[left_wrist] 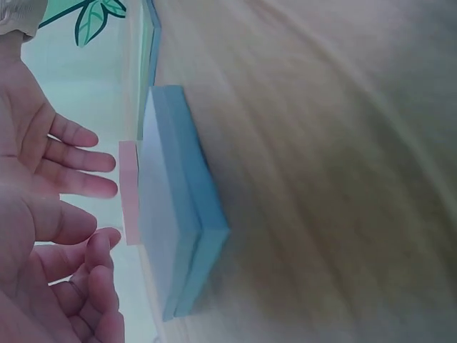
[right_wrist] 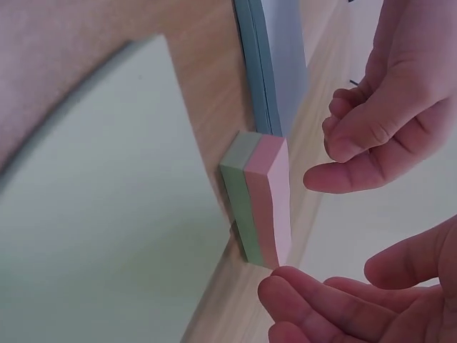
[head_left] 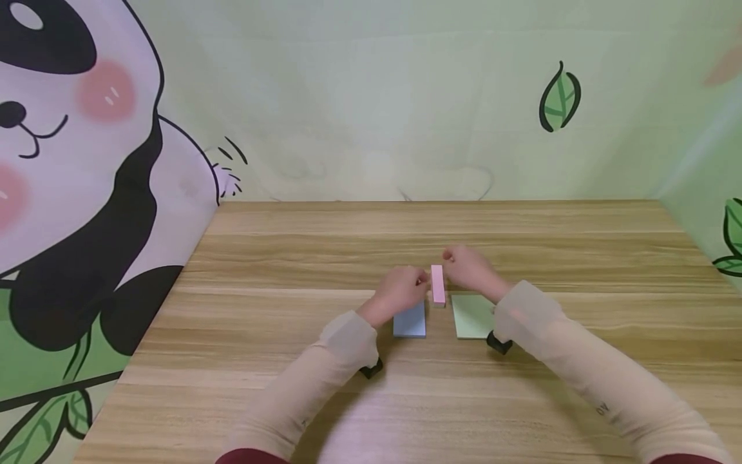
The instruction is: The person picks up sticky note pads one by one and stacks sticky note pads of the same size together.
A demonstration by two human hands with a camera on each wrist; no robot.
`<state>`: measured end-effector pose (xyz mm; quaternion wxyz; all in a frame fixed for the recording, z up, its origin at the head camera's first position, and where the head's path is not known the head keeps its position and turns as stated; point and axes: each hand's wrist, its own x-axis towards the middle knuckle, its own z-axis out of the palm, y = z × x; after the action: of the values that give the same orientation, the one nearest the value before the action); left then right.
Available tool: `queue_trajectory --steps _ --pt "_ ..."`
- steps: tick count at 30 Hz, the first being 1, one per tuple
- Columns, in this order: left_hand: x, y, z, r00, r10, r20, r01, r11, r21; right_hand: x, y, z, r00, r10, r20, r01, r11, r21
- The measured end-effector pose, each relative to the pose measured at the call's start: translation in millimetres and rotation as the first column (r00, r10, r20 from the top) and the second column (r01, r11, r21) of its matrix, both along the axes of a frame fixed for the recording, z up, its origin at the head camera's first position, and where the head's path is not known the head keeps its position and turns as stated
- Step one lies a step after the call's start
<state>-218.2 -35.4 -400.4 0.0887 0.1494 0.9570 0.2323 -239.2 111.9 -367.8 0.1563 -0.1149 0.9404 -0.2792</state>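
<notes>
A narrow pink block (head_left: 437,285) lies on a matching pale green block (right_wrist: 239,200), forming a small two-layer stack between the hands. On its left side is my left hand (head_left: 404,287), thumb and index finger apart, the other fingers loosely curled, holding nothing. My right hand (head_left: 468,265) hovers at the stack's far right, its fingers relaxed; in the right wrist view its fingertips (right_wrist: 285,282) are close to the stack's end, and I cannot tell whether they touch. Under the left hand lies a two-layer blue rectangular stack (head_left: 409,322), partly covered by that hand.
A flat pale green square (head_left: 471,319) lies below the right hand, its right side hidden by the sleeve. All rest on a wood-grain table (head_left: 278,270). A cloth backdrop with a panda and leaves (head_left: 559,100) hangs behind.
</notes>
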Motion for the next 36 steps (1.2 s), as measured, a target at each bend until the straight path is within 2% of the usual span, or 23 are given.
queue_trajectory --steps 6,12,25,32,36 --pt "6.0 -6.7 -3.0 0.997 -0.043 -0.066 0.043 0.999 0.005 6.2 3.3 -7.7 0.999 0.042 -0.017 -0.042 0.999 -0.014" --pt "13.0 -12.2 -4.7 0.988 -0.081 -0.131 0.081 0.997 -0.007 15.5 5.2 -10.9 0.998 0.046 -0.049 -0.047 0.999 -0.014" --pt "26.8 -22.3 -0.7 0.968 -0.114 -0.225 0.108 0.993 -0.037 30.9 9.3 4.2 0.994 0.085 -0.066 -0.087 0.996 -0.029" --pt "32.7 -29.8 4.4 0.970 -0.100 -0.222 0.084 0.993 -0.078 40.3 11.2 12.1 0.992 0.107 -0.066 -0.110 0.992 -0.056" --pt "35.2 -34.5 5.5 0.983 -0.057 -0.172 0.043 0.996 -0.083 45.7 12.8 10.3 0.988 0.141 -0.064 -0.145 0.987 -0.075"
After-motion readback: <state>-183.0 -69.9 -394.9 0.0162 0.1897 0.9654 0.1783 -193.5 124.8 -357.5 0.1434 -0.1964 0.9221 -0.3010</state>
